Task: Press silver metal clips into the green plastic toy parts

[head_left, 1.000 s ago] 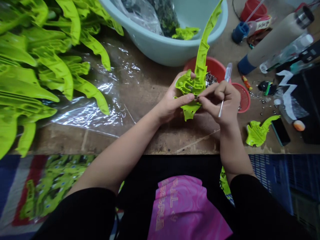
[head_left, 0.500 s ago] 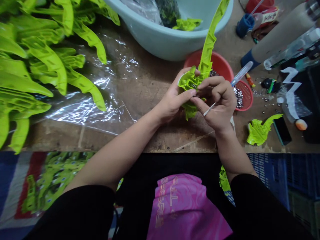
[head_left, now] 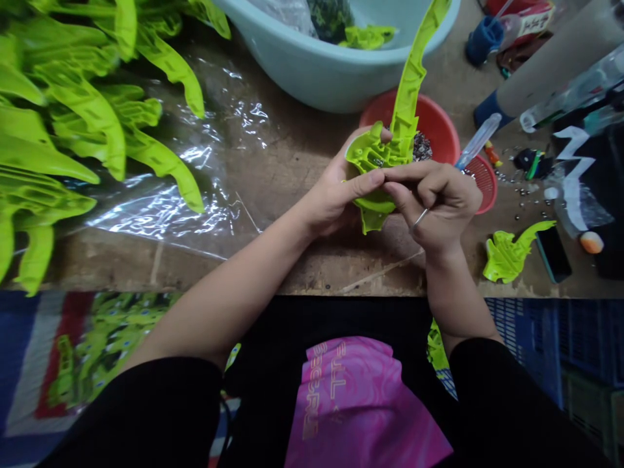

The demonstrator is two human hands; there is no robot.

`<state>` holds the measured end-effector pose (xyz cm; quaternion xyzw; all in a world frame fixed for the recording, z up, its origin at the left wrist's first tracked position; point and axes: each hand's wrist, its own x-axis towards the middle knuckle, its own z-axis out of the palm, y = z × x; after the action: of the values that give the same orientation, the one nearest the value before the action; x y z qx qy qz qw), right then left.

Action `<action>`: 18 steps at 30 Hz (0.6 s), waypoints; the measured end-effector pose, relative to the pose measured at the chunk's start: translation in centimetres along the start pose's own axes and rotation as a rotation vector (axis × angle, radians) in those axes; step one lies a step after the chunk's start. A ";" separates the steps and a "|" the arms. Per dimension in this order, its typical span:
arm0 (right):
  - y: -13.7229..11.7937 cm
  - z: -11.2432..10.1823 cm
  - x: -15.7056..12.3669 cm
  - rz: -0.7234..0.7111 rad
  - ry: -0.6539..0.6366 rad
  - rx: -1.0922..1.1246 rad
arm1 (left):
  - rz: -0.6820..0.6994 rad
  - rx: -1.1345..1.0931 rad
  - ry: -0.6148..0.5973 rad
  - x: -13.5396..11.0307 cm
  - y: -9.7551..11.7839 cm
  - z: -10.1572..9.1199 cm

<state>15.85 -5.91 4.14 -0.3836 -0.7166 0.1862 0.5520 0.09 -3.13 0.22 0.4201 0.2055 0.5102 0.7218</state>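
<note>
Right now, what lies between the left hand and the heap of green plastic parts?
Between the left hand and the heap, the head view shows crinkled clear plastic sheeting.

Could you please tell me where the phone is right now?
In the head view, the phone lies far right on the table, beside a green plastic piece.

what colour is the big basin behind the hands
The basin is pale blue-green, best seen in the head view.

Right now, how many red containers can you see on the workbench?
2 for sure: a red plastic bowl at centre, a red mesh basket right of it. A cut-off red item at the top edge may be a third.
</note>
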 end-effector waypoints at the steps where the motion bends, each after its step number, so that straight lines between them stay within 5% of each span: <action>1: 0.1 -0.1 0.1 -0.031 -0.016 0.017 | -0.021 0.004 -0.023 -0.1 0.1 -0.1; 8: 1.3 -0.7 0.5 -0.251 -0.068 0.102 | -0.168 -0.014 -0.284 -0.2 0.3 -1.0; 18: 0.6 -0.9 0.2 -0.231 -0.038 0.031 | -0.152 -0.020 -0.221 -0.1 -0.6 -1.1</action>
<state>16.86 -5.49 4.14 -0.2861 -0.7635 0.1398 0.5619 -0.44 -2.88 -0.88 0.4498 0.1508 0.4065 0.7809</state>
